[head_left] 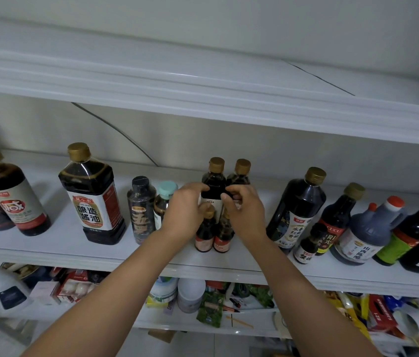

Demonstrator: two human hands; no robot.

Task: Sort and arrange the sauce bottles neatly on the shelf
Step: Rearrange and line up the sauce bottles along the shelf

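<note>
Two tall dark sauce bottles with gold caps stand side by side at the middle of the white shelf (48, 249). My left hand (185, 212) grips the left tall bottle (213, 180), and my right hand (245, 212) is curled around the right tall bottle (241, 176). Just in front of them stand two small red-labelled bottles, one (204, 237) under my left thumb and one (223, 238) below my right thumb. Touching my left hand's outer side are a teal-capped bottle (166, 194) and a black bottle (140, 210).
A large square soy bottle (92, 199) and a round-labelled bottle (16, 199) stand further left. To the right crowd a tall dark bottle (298, 210), a tiny bottle (306, 249), a vinegar jug (368, 233) and others. An upper shelf (203, 81) overhangs. The lower shelf holds packets and tubs.
</note>
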